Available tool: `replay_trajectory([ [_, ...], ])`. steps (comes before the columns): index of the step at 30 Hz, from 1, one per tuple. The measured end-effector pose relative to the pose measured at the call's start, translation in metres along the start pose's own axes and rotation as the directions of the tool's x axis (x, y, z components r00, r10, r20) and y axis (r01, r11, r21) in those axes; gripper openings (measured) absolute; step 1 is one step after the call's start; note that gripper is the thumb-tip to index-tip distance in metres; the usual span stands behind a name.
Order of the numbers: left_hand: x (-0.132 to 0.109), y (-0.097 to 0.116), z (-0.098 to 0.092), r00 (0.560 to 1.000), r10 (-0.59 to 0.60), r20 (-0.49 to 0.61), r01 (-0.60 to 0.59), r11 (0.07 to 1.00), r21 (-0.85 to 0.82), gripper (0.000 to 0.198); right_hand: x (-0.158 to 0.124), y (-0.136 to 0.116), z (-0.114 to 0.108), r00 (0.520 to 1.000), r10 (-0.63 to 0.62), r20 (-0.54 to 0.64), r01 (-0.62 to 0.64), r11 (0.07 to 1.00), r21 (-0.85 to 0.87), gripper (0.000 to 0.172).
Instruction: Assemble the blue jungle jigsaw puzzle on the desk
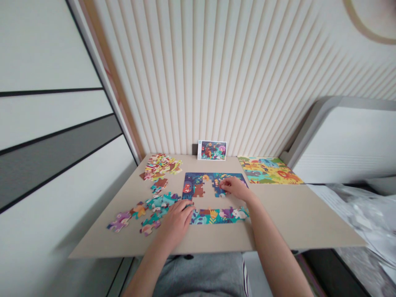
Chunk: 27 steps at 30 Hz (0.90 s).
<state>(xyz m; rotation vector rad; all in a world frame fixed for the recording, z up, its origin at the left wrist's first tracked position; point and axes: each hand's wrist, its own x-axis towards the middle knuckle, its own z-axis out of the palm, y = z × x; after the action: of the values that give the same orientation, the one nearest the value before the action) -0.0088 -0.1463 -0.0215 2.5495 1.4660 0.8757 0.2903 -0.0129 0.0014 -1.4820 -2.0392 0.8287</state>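
Note:
A partly assembled dark blue puzzle (189, 180) lies on the beige table (216, 242), with a gap in its middle. My right hand (234, 187) is over its right part, thumb and fingertips pinched together at a piece there. My left hand (179, 214) rests at the puzzle's lower left corner, fingers lying forward and slightly bent; nothing shows in its grip. Between my hands and the front edge runs the puzzle's bottom strip (213, 217), with teal, yellow and purple shapes. Loose teal pieces (161, 201) lie just left of my left hand.
Red and yellow loose pieces (159, 165) are heaped at the back left, purple ones (120, 221) at the front left. A picture card (212, 150) stands against the ribbed wall. A yellow animal puzzle (269, 170) lies at the back right.

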Motion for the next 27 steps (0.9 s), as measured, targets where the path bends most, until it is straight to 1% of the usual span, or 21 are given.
replay_trajectory([
  [3,0.000,0.001,-0.001,1.000,-0.005,0.000,0.005,1.000,-0.016,0.026,0.001,-0.004,0.004,0.999,0.004,-0.033,-0.006,0.999,-0.049,0.012],
  [8,0.000,0.003,-0.004,1.000,-0.017,0.015,0.018,1.000,-0.020,0.025,0.000,-0.012,0.005,0.997,0.001,-0.075,-0.010,0.993,-0.120,0.010],
  [14,0.001,0.003,-0.004,1.000,-0.004,-0.001,0.004,1.000,-0.026,0.026,0.000,-0.015,0.011,0.997,-0.010,-0.077,-0.004,0.984,-0.177,0.007],
  [23,0.001,0.004,-0.004,0.999,-0.021,0.040,0.021,1.000,0.002,0.025,0.000,-0.017,0.016,0.995,-0.026,-0.092,0.003,0.971,-0.238,0.007],
  [25,0.001,0.005,-0.005,0.999,-0.020,0.034,0.021,1.000,-0.003,0.025,-0.001,-0.021,0.014,0.992,-0.042,-0.119,0.011,0.968,-0.249,0.010],
  [27,0.001,0.005,-0.005,0.999,-0.020,0.028,0.020,1.000,-0.008,0.025,-0.002,-0.024,0.011,0.979,-0.053,-0.198,-0.001,0.965,-0.261,0.016],
])
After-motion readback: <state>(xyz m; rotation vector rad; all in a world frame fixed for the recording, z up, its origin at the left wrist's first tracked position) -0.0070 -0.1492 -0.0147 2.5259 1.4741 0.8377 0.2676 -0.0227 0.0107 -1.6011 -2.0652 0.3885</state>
